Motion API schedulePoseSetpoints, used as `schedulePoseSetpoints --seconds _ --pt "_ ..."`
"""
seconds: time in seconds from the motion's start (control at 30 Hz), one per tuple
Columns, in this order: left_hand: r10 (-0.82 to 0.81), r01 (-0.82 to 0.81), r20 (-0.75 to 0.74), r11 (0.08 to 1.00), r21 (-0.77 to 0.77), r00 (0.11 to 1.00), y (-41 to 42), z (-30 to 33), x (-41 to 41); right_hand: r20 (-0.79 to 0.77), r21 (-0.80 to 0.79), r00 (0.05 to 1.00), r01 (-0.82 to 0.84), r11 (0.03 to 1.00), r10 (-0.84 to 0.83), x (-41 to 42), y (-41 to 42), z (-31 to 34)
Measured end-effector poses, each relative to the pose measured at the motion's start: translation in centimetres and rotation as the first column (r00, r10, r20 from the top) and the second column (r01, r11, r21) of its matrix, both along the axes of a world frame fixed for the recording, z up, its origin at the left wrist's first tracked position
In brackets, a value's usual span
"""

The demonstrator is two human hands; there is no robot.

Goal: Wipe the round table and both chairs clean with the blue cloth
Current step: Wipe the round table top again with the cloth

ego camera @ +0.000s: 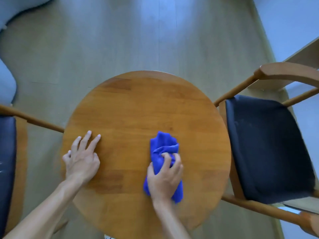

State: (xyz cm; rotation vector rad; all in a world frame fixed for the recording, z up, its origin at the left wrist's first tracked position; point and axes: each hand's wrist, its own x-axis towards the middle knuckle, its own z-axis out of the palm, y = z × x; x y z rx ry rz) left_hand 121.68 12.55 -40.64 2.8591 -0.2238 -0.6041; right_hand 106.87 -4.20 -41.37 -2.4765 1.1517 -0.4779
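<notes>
The round wooden table (138, 104) fills the middle of the view. On its near right part lies the crumpled blue cloth (163, 145), and my right hand (164, 178) grips it with curled fingers, pressing it onto the tabletop. My left hand (82, 156) rests flat on the table's near left side, fingers spread and straight. A wooden chair with a dark padded seat (265, 145) stands right of the table. The second chair (6, 152) shows only partly at the left edge.
Grey-green wood floor (120, 40) stretches beyond the table. A pale grey cushioned shape (6, 83) sits at the far left. A light wall and a pale board (305, 54) run along the right behind the chair.
</notes>
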Motion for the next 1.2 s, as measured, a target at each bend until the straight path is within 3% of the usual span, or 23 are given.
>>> schedulePoseSetpoints --seconds 0.07,0.13,0.2,0.27,0.33,0.4,0.43,0.5,0.57,0.67,0.73,0.8,0.9,0.97,1.07,1.2 --pt "-0.011 0.009 -0.019 0.995 -0.101 1.000 1.4 0.4 0.8 -0.061 0.065 0.943 -0.322 0.944 0.326 -0.7 10.0 0.1" --pt "-0.065 0.060 -0.030 0.989 -0.137 0.997 2.5 0.5 0.9 0.002 0.073 0.862 -0.506 0.859 0.507 -1.6 14.5 -0.2" --pt "-0.113 0.107 -0.041 0.986 -0.127 0.993 3.2 0.6 0.6 0.057 0.010 0.758 -0.651 0.759 0.650 -3.9 13.3 -0.3" --pt "-0.147 0.140 -0.059 0.984 -0.108 0.987 3.3 0.8 0.1 -0.028 -0.052 0.661 -0.750 0.659 0.750 -7.2 7.9 0.2" --pt "-0.162 0.154 -0.071 0.983 -0.099 0.984 3.2 0.9 -0.4 -0.091 -0.107 0.768 -0.640 0.761 0.634 -10.9 1.2 0.7" --pt "-0.168 0.161 -0.062 0.982 -0.098 0.984 3.1 1.0 -0.6 -0.112 -0.105 0.950 -0.304 0.947 0.293 -13.7 -3.8 0.9" --pt "-0.172 0.166 -0.053 0.981 -0.096 0.984 3.0 1.0 -0.7 -0.120 -0.062 0.988 -0.109 0.992 0.101 -14.1 -4.6 1.0" --pt "-0.179 0.175 -0.039 0.980 -0.091 0.983 3.1 0.9 -0.7 -0.105 -0.020 0.978 0.177 0.984 -0.178 -13.0 -2.8 0.3" --pt "-0.179 0.175 -0.038 0.981 -0.088 0.983 3.1 0.8 -0.7 -0.088 -0.025 0.968 0.232 0.972 -0.233 -10.9 2.2 -0.3" --pt "-0.171 0.169 -0.042 0.984 -0.049 0.984 2.8 0.8 -1.0 -0.067 0.026 0.991 -0.110 0.994 0.112 -7.8 12.9 -0.3" --pt "-0.160 0.160 -0.029 0.987 -0.020 0.987 2.6 0.8 -1.5 0.005 0.093 0.930 -0.366 0.926 0.368 -7.0 16.6 0.1" --pt "-0.133 0.133 -0.015 0.991 -0.002 0.991 2.1 0.8 -1.8 0.071 0.006 0.870 -0.490 0.872 0.488 -7.6 14.6 -0.2" --pt "-0.057 0.058 -0.015 0.998 0.011 0.998 0.8 0.9 -2.2 -0.002 -0.062 0.756 -0.653 0.755 0.654 -11.9 5.4 -0.2" --pt "0.000 0.000 -0.003 1.000 0.009 1.000 -0.3 0.7 -2.7 -0.033 -0.118 0.840 -0.541 0.833 0.541 -13.9 -2.8 0.1" --pt "0.032 -0.032 0.005 0.999 0.021 0.999 -1.5 0.5 -3.3 -0.099 -0.113 0.978 -0.194 0.974 0.184 -13.3 -13.1 0.1" --pt "0.048 -0.048 -0.011 0.998 0.036 0.999 -1.7 0.2 -3.3 -0.075 -0.034 0.971 0.225 0.974 -0.227 -7.5 -19.9 -0.2"
